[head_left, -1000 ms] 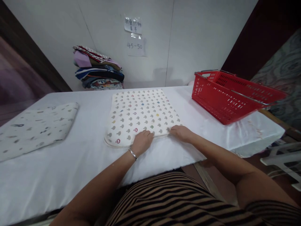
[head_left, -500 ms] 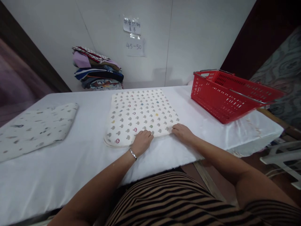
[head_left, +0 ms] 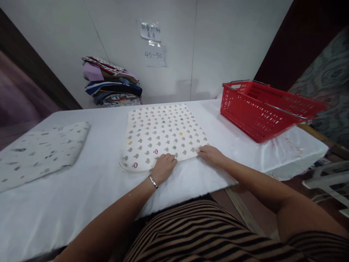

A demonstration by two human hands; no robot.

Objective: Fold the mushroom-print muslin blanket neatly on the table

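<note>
A folded cream cloth (head_left: 162, 133) printed with grey and coloured mushroom shapes lies flat in the middle of the white table (head_left: 89, 185). My left hand (head_left: 164, 167), with a bracelet at the wrist, rests at the cloth's near edge with its fingers curled onto the hem. Just to its right, my right hand (head_left: 211, 154) lies at the same edge near the cloth's right corner, fingers bent and pinching the fabric.
Another folded cream cloth (head_left: 38, 154) with grey specks lies at the left. A red plastic basket (head_left: 261, 109) stands at the right rear. A stack of folded clothes (head_left: 111, 82) sits against the back wall under paper notes (head_left: 154, 54). A white chair (head_left: 327, 182) is off the table's right end.
Both hands stay on the cloth's near edge and barely shift. The view has drifted slightly to the right.
</note>
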